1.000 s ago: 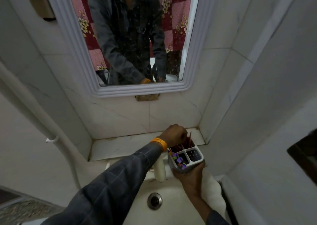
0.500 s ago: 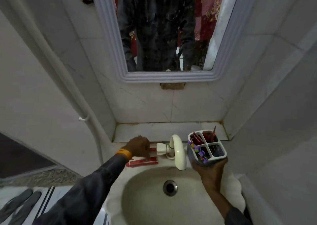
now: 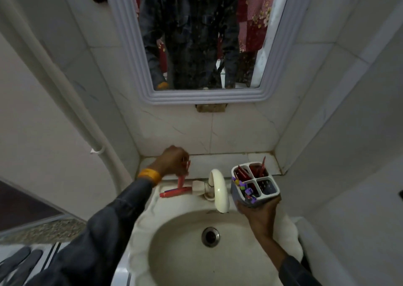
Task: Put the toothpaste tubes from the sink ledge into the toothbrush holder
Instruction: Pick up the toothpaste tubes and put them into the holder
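Note:
My right hand (image 3: 259, 214) holds a white four-compartment toothbrush holder (image 3: 255, 183) from below, right of the tap. Red toothpaste tubes stand in its two back compartments, and purple-tipped items stick out of the front left one. My left hand (image 3: 173, 162) is closed on a red toothpaste tube (image 3: 181, 177) that hangs upright, its lower end just above the sink ledge (image 3: 174, 200). A second red toothpaste tube (image 3: 175, 192) lies flat on the ledge, left of the tap and below my left hand.
A cream tap (image 3: 219, 190) arches over the basin (image 3: 185, 253) with its drain (image 3: 210, 236). A mirror (image 3: 200, 34) hangs above a tiled shelf (image 3: 218, 161). A white pipe (image 3: 72, 106) runs down the left wall. Walls close in on both sides.
My left hand went from the holder to the ledge left of the tap, closed on a red tube and lifted it upright. The view tilted down to the basin.

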